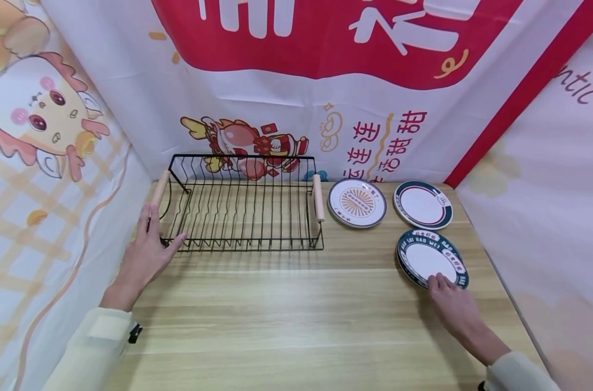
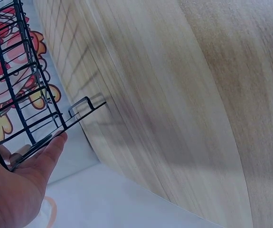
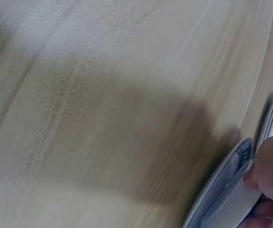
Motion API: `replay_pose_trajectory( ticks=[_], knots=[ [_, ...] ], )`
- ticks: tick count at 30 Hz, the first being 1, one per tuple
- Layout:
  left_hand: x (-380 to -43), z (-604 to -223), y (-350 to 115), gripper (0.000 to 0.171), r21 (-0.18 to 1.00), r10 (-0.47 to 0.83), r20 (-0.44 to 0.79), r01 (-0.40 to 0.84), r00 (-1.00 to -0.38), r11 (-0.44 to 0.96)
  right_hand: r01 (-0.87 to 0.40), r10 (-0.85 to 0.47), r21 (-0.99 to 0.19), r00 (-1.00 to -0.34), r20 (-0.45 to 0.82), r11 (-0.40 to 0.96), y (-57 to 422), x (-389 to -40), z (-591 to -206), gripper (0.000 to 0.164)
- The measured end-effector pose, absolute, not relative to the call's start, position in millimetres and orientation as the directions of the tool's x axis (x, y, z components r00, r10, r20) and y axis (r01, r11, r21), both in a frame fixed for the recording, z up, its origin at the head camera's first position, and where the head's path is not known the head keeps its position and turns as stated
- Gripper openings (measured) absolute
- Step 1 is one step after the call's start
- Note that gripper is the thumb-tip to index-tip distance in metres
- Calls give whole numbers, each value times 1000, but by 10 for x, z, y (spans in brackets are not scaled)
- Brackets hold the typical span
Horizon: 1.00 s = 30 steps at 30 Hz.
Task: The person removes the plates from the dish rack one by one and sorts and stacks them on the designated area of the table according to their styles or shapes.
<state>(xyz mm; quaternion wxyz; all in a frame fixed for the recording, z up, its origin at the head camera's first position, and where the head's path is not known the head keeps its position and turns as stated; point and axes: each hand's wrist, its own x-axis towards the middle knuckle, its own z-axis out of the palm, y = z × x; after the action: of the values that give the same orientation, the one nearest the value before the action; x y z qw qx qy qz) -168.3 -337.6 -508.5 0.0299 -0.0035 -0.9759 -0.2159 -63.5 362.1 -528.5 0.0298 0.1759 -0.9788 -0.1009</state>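
Note:
A black wire dish rack (image 1: 247, 217) with pale wooden handles stands along the back wall. My left hand (image 1: 147, 247) is at its left end, fingers by the left handle (image 1: 161, 187) and thumb spread toward the front bars. In the left wrist view, that hand (image 2: 24, 185) grips the rack's end frame, with fingers showing behind the wire. On the right, my right hand (image 1: 450, 301) pinches the near rim of a green-rimmed plate (image 1: 426, 260), which overlaps another like it below. In the right wrist view, the thumb lies over the plate's (image 3: 221, 190) rim, fingers beneath.
A white plate with an orange sunburst (image 1: 357, 203) lies just right of the rack. Beside it, near the back right corner, is another green-rimmed plate (image 1: 422, 205). Printed cloth walls (image 1: 286, 103) enclose the wooden table (image 1: 277, 315) at the back and sides.

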Motion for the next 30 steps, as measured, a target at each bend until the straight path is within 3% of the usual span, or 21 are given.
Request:
replay_pose_trajectory(
  ticks=[15,30],
  knots=[
    [-1671,-5097,-3373,105,411,-2,83,32,-997,911,-326,-315,211,-945,-82,922,3676,-647,-5427,44],
    [-1692,-5088,-3371,106,418,-2,53,20,-999,908,-298,-274,194,-952,-139,935,3685,-625,-5520,49]
  ],
)
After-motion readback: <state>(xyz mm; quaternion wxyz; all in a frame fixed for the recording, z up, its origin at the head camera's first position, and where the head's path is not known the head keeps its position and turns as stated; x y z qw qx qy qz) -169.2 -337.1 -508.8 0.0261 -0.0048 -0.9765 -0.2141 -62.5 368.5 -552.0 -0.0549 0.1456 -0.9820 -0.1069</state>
